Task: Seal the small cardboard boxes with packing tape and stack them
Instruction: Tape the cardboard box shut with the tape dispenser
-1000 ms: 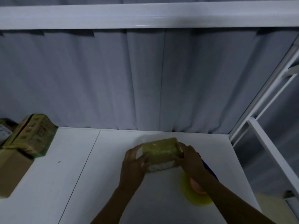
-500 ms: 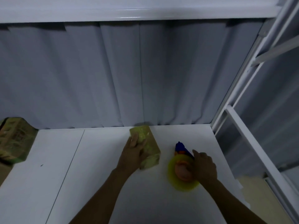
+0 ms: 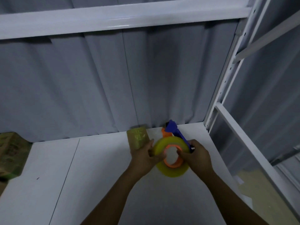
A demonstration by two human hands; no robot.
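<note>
Dim, bluish picture, soft throughout, edges bowed by wide-angle lens.

White shelf board (image 3: 100,184) bears a small green-taped box (image 3: 138,138) near the curtain; stacked boxes (image 3: 11,156) at left

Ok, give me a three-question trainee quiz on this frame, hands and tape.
1. True or false: both hands are on the tape roll.
2. Multiple choice: where is the small box? A) in the right hand B) on the table, behind the left hand C) on the stack at the left edge.
3. Short answer: what colour is the dispenser handle?

Key:
1. True. The left hand grips the roll's left side, and the right hand holds it at the orange core.
2. B. It sits on the table near the curtain, with neither hand closed on it.
3. Blue.
</note>
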